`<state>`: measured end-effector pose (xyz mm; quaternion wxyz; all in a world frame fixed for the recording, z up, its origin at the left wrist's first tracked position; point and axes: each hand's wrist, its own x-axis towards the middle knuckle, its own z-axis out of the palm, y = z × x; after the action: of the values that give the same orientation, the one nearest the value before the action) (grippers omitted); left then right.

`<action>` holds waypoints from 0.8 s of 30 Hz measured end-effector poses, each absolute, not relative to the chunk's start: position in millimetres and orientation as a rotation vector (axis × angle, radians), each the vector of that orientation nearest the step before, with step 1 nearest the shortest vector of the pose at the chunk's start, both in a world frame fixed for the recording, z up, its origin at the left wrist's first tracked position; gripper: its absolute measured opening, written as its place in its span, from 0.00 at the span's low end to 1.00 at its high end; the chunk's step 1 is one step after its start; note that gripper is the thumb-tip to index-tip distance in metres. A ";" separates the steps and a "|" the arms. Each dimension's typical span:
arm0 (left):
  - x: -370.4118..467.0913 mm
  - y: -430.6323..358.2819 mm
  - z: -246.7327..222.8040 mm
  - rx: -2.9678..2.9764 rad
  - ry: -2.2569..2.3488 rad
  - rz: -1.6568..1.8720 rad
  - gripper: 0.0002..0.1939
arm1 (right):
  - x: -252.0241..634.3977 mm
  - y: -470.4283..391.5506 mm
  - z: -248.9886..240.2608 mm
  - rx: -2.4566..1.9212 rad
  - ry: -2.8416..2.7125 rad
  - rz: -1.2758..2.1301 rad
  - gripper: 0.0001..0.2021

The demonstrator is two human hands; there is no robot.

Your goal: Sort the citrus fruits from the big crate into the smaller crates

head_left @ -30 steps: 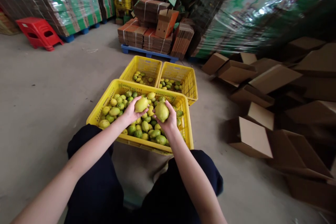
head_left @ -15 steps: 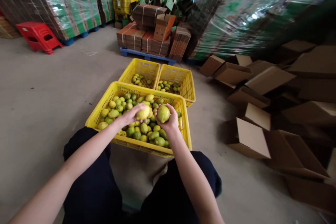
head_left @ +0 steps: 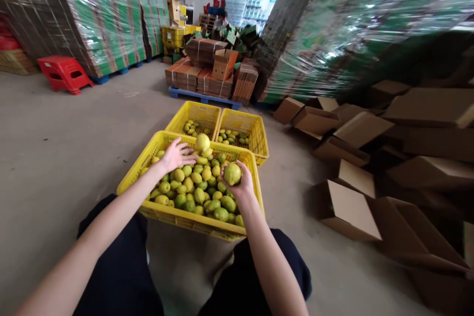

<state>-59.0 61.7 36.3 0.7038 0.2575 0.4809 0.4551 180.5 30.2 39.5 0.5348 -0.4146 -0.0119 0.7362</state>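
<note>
Over the left part of the front yellow crate [head_left: 192, 222], my left hand [head_left: 177, 155] is open, its fingers spread. Just beyond its fingertips is a pale yellow lemon [head_left: 202, 142], apart from the hand and seemingly in the air above the pile. My right hand [head_left: 242, 183] is closed around a greenish-yellow lemon [head_left: 232, 174], held up over the crate's right side. Below both hands, many yellow and green lemons [head_left: 188, 184] fill the front crate.
Behind stand two more yellow crates, a left one [head_left: 177, 117] and a right one [head_left: 259, 133], with some lemons each. Open cardboard boxes [head_left: 351, 207] lie at right. A blue pallet [head_left: 203, 98] bears flattened cartons. A red stool [head_left: 64, 74] stands at left; a person [head_left: 222, 20] is far back.
My left hand has let go of the yellow lemon and opened, drawing left. The lemon is now farther forward. My right hand still holds its lemon. The view has tipped up slightly.
</note>
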 end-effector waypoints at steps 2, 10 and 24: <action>-68.6 76.3 33.4 0.579 1.294 1.118 0.16 | 177.9 28.5 40.2 -1.013 -0.023 1.742 0.05; -47.0 41.6 -9.9 1.046 1.392 0.625 0.05 | 169.3 22.5 23.1 -1.090 -0.205 1.827 0.10; -78.6 11.5 -15.4 2.112 1.396 -0.188 0.17 | 121.6 -46.5 -26.2 -1.288 -0.530 2.002 0.12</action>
<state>-78.6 11.5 -15.4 0.2970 0.7944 0.5252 -0.0706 121.6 -46.5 -26.2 0.3439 -0.4959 -0.2042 0.7708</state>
